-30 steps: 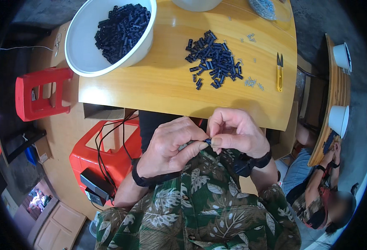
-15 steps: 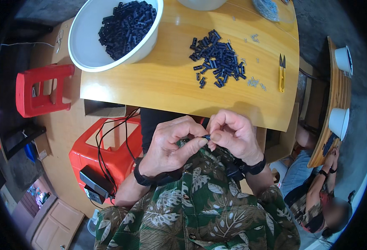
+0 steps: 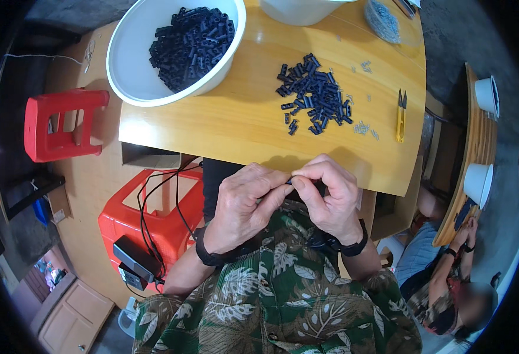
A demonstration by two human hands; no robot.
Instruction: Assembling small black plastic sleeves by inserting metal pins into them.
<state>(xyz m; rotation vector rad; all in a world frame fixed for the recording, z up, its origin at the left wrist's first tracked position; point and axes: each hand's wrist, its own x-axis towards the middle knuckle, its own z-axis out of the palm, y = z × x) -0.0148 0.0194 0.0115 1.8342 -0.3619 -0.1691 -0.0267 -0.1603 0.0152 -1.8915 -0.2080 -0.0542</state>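
My left hand (image 3: 249, 197) and my right hand (image 3: 331, 193) meet in front of the table's near edge, thumbs and forefingers pinched together. Between the fingertips a sliver of a small black plastic part (image 3: 289, 182) shows; the fingers hide most of it. On the table beyond lies a loose pile of short black tubular plastic parts (image 3: 318, 94). Small silvery metal pieces (image 3: 362, 128) are scattered beside the pile, their exact kind too small to tell. Yellow-handled thread snips (image 3: 401, 121) lie to the right, blades pointing away.
A white basin (image 3: 129, 65) full of black parts stands at the table's left, another white basin (image 3: 300, 12) at the far edge. Red stools (image 3: 112, 221) and black cables (image 3: 177, 194) are at left. At right a co-worker (image 3: 442, 283) sits by a wooden bench (image 3: 448, 224).
Both hands have risen slightly toward the table, still pinching. The black part shows less between the fingers. The table and its things have shifted a little down and right in view.
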